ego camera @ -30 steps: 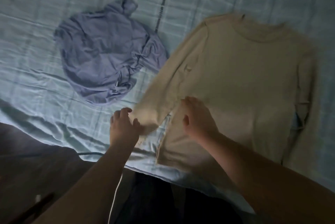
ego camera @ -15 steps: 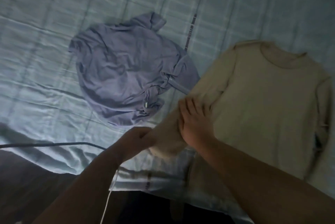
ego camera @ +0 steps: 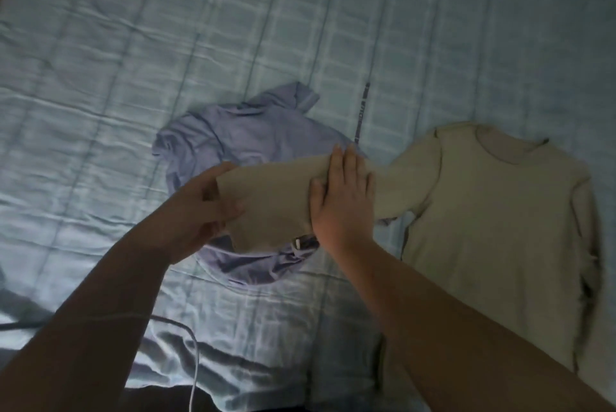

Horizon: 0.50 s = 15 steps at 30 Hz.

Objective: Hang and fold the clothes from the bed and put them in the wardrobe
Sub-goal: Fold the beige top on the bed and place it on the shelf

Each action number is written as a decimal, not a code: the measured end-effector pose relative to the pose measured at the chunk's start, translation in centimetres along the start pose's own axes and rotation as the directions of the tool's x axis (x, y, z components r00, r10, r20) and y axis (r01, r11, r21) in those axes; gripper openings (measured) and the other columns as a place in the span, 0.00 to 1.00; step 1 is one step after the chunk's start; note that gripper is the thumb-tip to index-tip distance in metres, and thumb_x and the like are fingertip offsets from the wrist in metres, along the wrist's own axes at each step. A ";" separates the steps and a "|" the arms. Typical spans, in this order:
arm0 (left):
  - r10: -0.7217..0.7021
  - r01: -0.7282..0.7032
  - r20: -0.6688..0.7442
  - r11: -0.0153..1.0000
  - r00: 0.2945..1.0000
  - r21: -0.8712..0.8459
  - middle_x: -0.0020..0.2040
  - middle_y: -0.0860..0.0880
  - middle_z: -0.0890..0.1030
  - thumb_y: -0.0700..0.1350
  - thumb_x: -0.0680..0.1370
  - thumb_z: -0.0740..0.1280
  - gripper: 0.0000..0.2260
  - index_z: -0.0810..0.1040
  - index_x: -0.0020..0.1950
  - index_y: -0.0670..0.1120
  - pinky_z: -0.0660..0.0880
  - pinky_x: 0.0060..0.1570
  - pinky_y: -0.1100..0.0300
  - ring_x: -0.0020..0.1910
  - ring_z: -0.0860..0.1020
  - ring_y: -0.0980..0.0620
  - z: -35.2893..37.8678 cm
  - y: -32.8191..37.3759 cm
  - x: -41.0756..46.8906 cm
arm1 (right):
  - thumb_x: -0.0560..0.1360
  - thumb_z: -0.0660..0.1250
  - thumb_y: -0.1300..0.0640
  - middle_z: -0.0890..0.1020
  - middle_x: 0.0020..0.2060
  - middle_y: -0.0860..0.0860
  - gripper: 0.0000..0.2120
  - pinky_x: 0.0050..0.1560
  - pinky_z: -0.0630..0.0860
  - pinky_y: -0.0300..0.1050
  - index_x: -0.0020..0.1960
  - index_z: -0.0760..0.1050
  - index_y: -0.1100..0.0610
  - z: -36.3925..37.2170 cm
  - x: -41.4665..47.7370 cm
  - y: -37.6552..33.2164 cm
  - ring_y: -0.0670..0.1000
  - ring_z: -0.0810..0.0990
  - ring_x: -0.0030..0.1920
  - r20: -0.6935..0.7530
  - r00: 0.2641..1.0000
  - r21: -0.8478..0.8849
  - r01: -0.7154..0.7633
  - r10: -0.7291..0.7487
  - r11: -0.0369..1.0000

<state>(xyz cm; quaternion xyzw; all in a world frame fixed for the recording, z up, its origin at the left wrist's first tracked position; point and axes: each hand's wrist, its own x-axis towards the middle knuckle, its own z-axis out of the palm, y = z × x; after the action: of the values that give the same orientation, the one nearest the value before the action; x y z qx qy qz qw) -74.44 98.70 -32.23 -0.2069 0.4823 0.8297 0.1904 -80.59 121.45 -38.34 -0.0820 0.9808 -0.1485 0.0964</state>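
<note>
A bed (ego camera: pixel 166 45) with a pale blue checked quilted cover fills the frame. On it, a crumpled lavender garment (ego camera: pixel 240 135) lies at centre and a beige long-sleeved top (ego camera: pixel 493 211) is spread at right. A thin white cable (ego camera: pixel 196 365) crosses the lower-left edge.

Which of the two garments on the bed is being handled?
The beige long-sleeved top: left hand grips its sleeve end, right hand presses flat on it. The lilac garment lies crumpled beneath.

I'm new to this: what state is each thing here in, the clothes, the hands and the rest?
Beige top: spread flat on the bedsheet, one sleeve pulled out sideways.
Sleeve: stretched across the purple garment.
Purple garment: crumpled in a heap, partly covered.
Left hand: grips the sleeve's cuff end.
Right hand: fingers straight, pressing flat on the sleeve.
Bedsheet: wrinkled.
White cable: loose, trailing over the near edge.
</note>
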 end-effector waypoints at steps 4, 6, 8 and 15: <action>-0.040 0.036 -0.237 0.999 0.971 -0.022 0.49 0.43 0.81 0.31 0.74 0.66 0.11 0.79 0.51 0.43 0.80 0.37 0.57 0.46 0.81 0.46 -2.8 -2.2 1.9 | 0.80 0.44 0.41 0.54 0.79 0.57 0.33 0.75 0.53 0.63 0.80 0.47 0.55 3.4 1.4 -0.5 0.62 0.53 0.78 0.077 0.997 -0.079 0.023 -0.017 0.997; -0.123 0.169 -0.427 0.983 0.896 0.072 0.51 0.40 0.79 0.31 0.78 0.62 0.10 0.77 0.56 0.41 0.80 0.40 0.50 0.48 0.79 0.42 -4.1 -4.5 2.9 | 0.79 0.46 0.40 0.52 0.80 0.57 0.34 0.74 0.53 0.65 0.80 0.46 0.54 5.8 1.0 -0.4 0.63 0.54 0.77 0.160 0.987 -0.151 0.038 -0.014 0.988; -0.184 0.273 -0.535 0.958 0.824 0.092 0.53 0.38 0.77 0.32 0.78 0.63 0.10 0.76 0.59 0.39 0.79 0.47 0.42 0.50 0.78 0.40 -4.9 -6.7 3.4 | 0.78 0.49 0.41 0.50 0.80 0.55 0.35 0.73 0.53 0.67 0.81 0.46 0.53 7.5 0.1 -0.4 0.62 0.52 0.78 0.224 0.975 -0.177 0.042 -0.001 0.983; -0.169 0.156 -0.563 0.985 0.809 -0.072 0.46 0.39 0.83 0.41 0.67 0.66 0.12 0.80 0.50 0.42 0.80 0.45 0.41 0.44 0.82 0.42 -4.3 -9.3 2.2 | 0.76 0.62 0.56 0.66 0.74 0.59 0.29 0.69 0.66 0.56 0.76 0.64 0.58 4.9 0.8 1.1 0.61 0.66 0.72 0.052 0.998 0.105 0.025 -0.030 0.994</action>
<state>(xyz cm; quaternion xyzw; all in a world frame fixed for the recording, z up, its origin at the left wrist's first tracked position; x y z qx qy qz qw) -70.82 99.51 -42.02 -0.4865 0.4884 0.7166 0.1063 -80.47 120.95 -43.44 -0.0943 0.9675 -0.1986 0.1247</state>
